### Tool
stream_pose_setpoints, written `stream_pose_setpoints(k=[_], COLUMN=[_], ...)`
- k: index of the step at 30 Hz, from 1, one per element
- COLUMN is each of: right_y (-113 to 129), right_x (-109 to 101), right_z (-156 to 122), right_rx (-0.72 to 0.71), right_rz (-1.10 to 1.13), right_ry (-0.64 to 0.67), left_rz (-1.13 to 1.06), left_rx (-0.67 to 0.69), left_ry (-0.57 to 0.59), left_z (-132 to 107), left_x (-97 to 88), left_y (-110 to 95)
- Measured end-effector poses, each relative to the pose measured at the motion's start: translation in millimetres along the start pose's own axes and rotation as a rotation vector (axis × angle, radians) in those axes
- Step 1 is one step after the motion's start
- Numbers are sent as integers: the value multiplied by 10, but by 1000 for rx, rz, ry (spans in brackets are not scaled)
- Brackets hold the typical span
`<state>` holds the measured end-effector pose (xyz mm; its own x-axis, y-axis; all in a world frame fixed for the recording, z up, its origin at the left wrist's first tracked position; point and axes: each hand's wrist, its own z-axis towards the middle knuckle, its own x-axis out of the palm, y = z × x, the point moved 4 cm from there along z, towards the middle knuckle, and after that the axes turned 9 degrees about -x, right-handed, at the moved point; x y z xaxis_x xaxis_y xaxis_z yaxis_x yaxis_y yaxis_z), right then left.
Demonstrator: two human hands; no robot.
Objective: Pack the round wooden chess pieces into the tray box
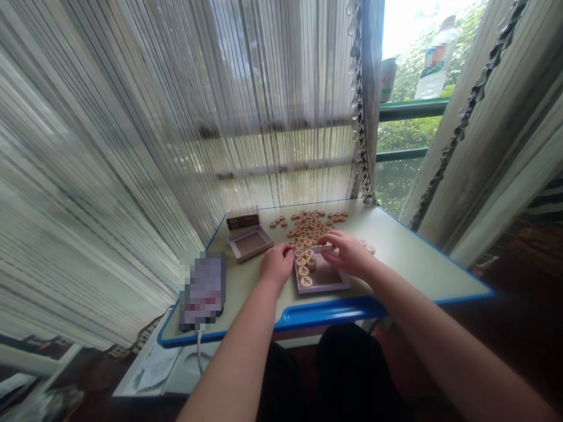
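Observation:
A shallow open box (328,285) lies near the table's front edge with several round wooden game pieces (304,270) lined along its left side. My left hand (275,263) rests at the box's left rim, fingers curled; what they hold is hidden. My right hand (347,251) sits over the box's far right corner, fingers bent down onto it. A loose heap of wooden pieces (312,224) lies just beyond the box.
The box lid (250,243) lies empty to the left, with a small brown case (243,217) behind it. A phone (203,288) with a cable lies at the front left. The pale table has a blue rim (321,313). Curtains and a window surround it.

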<state>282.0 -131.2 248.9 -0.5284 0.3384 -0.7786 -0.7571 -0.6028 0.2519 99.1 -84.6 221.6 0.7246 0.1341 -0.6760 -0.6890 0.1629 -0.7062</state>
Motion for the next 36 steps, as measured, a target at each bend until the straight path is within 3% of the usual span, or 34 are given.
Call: stream_pose_setpoints(k=[3,6,12,16,20,26,36], right_y=[-208,-400,-554,-573,-575,-567,-544], right_x=[-101,-184,-341,-302,-261,-269,-280], right_z=[-33,-133,-555,-720,-715,-711,-707], right_rx=[204,364,509,563,607,644,609], right_rz=[-45,-97,-224,-117,-78,-54,-59], right_ry=[-75,-62,-140,-111,-44,-51,0], left_rz=[16,36,41,48,32,20,10], left_rx=[-20,-26,-15,-9,-20,-16,3], left_ry=[-3,-9,3,-1,8,5,-1], left_z=[13,27,34,51,47,5,-55], left_x=[4,9,14,13,8,0,-5], left_y=[18,21,9,21,17,13,-3])
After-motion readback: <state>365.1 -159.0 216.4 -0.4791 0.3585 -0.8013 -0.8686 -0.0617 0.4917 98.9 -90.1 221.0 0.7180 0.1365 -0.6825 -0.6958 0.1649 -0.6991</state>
